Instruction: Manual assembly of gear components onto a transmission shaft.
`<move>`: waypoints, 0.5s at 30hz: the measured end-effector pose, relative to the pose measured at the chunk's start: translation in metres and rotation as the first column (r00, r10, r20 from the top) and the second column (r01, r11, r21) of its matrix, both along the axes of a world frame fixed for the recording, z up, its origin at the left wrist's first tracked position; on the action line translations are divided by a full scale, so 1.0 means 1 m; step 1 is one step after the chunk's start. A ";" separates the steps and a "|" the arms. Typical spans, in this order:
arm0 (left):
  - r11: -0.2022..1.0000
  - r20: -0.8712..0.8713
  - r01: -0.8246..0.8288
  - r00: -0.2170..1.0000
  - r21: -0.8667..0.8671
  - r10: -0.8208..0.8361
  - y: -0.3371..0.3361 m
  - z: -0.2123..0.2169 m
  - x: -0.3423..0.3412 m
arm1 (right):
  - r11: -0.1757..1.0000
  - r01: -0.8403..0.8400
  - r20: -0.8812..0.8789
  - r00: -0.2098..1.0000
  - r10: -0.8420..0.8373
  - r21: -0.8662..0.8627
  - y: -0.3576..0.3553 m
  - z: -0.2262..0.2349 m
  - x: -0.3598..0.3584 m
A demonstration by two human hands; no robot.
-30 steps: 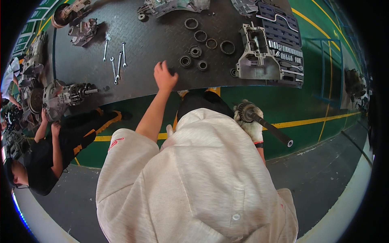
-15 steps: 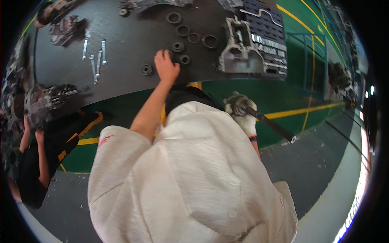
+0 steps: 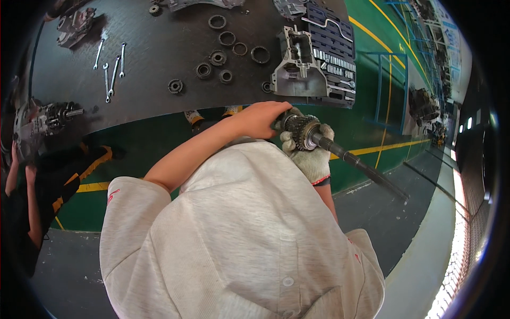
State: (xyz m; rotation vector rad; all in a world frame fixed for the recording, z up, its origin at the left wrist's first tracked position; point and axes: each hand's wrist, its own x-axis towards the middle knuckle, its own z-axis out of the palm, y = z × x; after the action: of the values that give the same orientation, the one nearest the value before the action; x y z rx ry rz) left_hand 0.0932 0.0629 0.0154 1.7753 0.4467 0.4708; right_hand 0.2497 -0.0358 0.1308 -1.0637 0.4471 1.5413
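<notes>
On one counter (image 3: 143, 53) I count four wrenches (image 3: 122, 59), four rings (image 3: 217, 27) and five chunky gears (image 3: 179, 89). There is also one small round bit (image 3: 266, 89), which may be a sixth gear, but it is hard to see well. I count one open metal box (image 3: 300, 82), one tool case (image 3: 332, 49), one bent bar (image 3: 313, 23), one long shaft (image 3: 332, 146), one bare hand (image 3: 265, 118) and one gloved hand (image 3: 313, 159).
</notes>
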 end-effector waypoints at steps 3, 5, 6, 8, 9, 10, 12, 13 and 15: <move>1.000 -0.031 0.011 0.999 0.004 -0.011 -0.005 -0.004 0.007 | 0.980 -0.180 0.010 0.984 0.180 0.087 -0.008 0.004 0.001; 0.995 0.006 0.102 0.995 -0.020 -0.102 -0.001 -0.004 0.002 | 0.984 -0.177 0.084 0.981 0.176 0.003 -0.009 0.012 -0.011; 0.996 -0.006 0.091 0.996 -0.014 -0.091 0.000 -0.005 -0.006 | 0.984 -0.152 0.164 0.973 0.165 -0.088 -0.010 0.015 -0.016; 0.941 0.066 0.251 0.968 -0.227 -0.242 0.004 -0.004 -0.019 | 0.935 -0.328 0.096 0.943 0.318 0.134 -0.025 0.002 -0.004; 0.941 0.056 0.243 0.970 -0.237 -0.236 0.002 -0.009 -0.025 | 0.927 -0.354 0.109 0.933 0.342 0.121 -0.025 0.002 -0.009; 0.940 0.052 0.249 0.968 -0.234 -0.244 0.000 -0.019 -0.024 | 0.925 -0.365 0.130 0.927 0.351 0.103 -0.026 0.005 -0.012; 0.943 -0.039 0.274 0.957 -0.191 -0.286 -0.010 -0.041 -0.024 | 0.904 -0.413 0.105 0.910 0.402 0.112 -0.029 -0.005 -0.006; 0.961 0.018 0.180 0.983 -0.210 -0.180 -0.016 -0.036 -0.023 | 0.896 -0.442 0.116 0.893 0.435 0.040 -0.035 -0.011 0.001; 0.972 0.014 0.137 0.990 -0.190 -0.137 -0.029 -0.047 -0.022 | 0.865 -0.501 0.125 0.856 0.502 -0.039 -0.038 -0.014 0.004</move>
State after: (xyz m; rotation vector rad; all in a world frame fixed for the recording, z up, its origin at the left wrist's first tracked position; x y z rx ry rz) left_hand 0.0709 0.0340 -0.0313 1.6079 0.3537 0.3199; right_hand 0.2538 -0.0737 0.1166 -1.3481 0.0758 1.9095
